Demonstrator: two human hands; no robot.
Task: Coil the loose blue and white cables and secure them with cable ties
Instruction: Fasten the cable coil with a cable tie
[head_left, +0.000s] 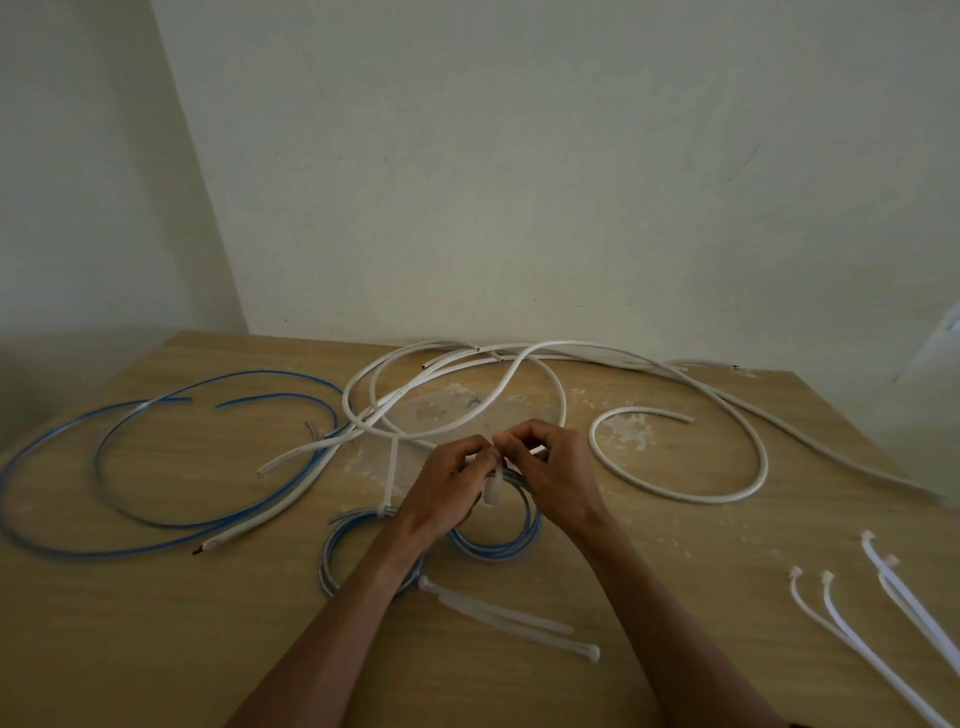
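Nearest on the table (156, 649), two spare cable ties (511, 621) lie just below the blue coil (496, 552); further ties (830, 597) are set well apart at the right edge. The coil lies beneath both wrists; a fastened tie (393, 478) is seen on its left part, tail pointing away. Beyond, the left hand (447, 483) and right hand (550, 467) are brought fingertip to fingertip, fingers curled; a white tie (491, 491) is pinched between them at the coil's far rim; whether its tail is threaded cannot be told. The strands are best kept bunched while the tail is drawn snug. Farther off, loose blue cables (260, 372) and white cables (563, 410) lie uncoiled towards the wall (519, 182).
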